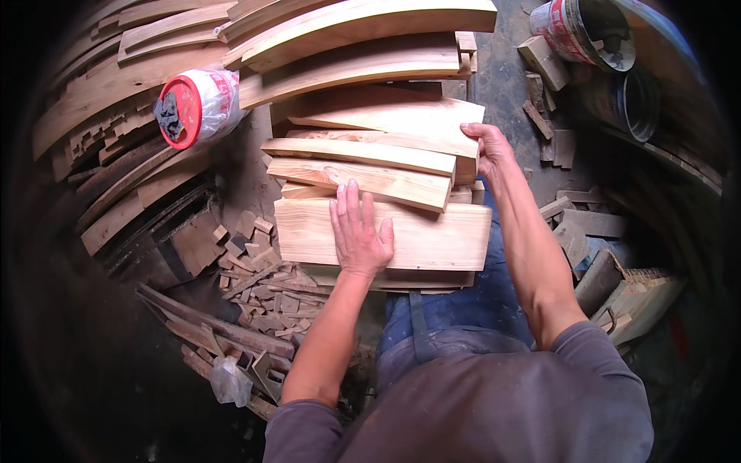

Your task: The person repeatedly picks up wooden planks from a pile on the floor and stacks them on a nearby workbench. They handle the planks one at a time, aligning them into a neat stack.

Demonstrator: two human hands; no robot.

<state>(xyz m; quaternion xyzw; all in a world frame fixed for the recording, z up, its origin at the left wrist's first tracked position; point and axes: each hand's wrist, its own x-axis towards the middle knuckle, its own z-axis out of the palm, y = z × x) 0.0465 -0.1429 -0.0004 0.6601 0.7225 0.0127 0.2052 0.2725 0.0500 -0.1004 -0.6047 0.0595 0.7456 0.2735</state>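
My left hand (360,235) lies flat with its fingers stretched out on a wide pale wooden board (440,238), the nearest one on the stack. Its fingertips reach the edge of a narrower plank (386,179) that rests tilted behind it. At the right end of the stack, my right hand (489,148) grips the end corner of another wide board (386,110), its thumb on the top face and its other fingers partly hidden. Between the two hands lies one more narrow plank (363,152), slightly askew.
Beyond the stack, long thick planks (363,35) are piled. A red-rimmed bucket (181,108) stands at the left, near more stacked lumber. Wood offcuts (278,297) cover the floor at lower left. At the far right are a paint bucket (567,31) and loose blocks (544,62).
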